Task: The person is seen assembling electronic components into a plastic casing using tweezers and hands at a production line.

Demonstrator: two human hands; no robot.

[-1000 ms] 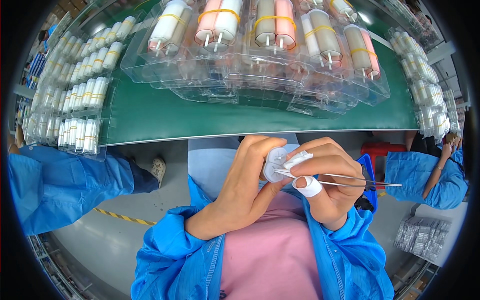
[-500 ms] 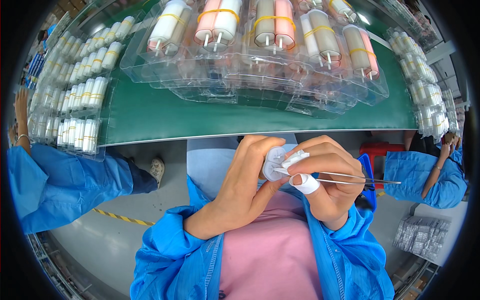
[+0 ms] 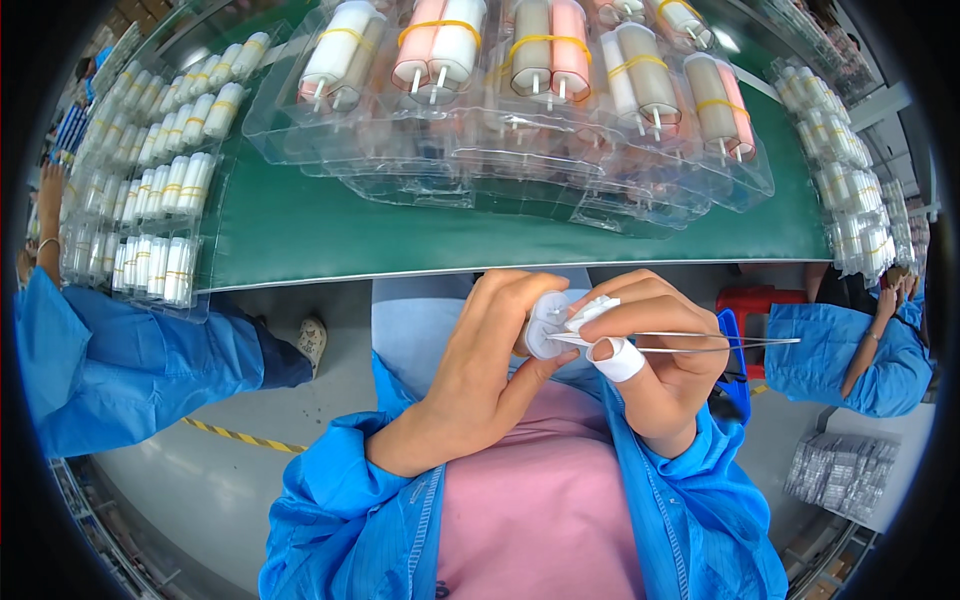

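Note:
My left hand (image 3: 475, 375) is closed around a pale, twin-barrelled cartridge (image 3: 544, 318), its rounded double end turned up toward me. Most of the body is hidden by my fingers. In my right hand (image 3: 660, 375) is a pair of metal tweezers (image 3: 750, 343), with the tips at the cartridge's end face and the rear sticking out to the right. The same fingers pinch a small folded white wipe (image 3: 592, 313) beside the tips. White tape (image 3: 618, 360) wraps my right thumb. Both hands are held above my lap, just short of the table edge.
Stacked clear plastic trays (image 3: 400, 150) of banded grey, pink and white cartridges (image 3: 550, 50) stand on the green table (image 3: 300, 235). More trays of white cartridges line both sides (image 3: 165, 225). Blue-sleeved co-workers sit left (image 3: 150, 360) and right (image 3: 825, 350). A red stool (image 3: 750, 298) is behind my right hand.
The tweezers and my right thumb have shifted very slightly at the cartridge's end. My left hand keeps its hold almost unmoved. The left co-worker's arm has moved a little.

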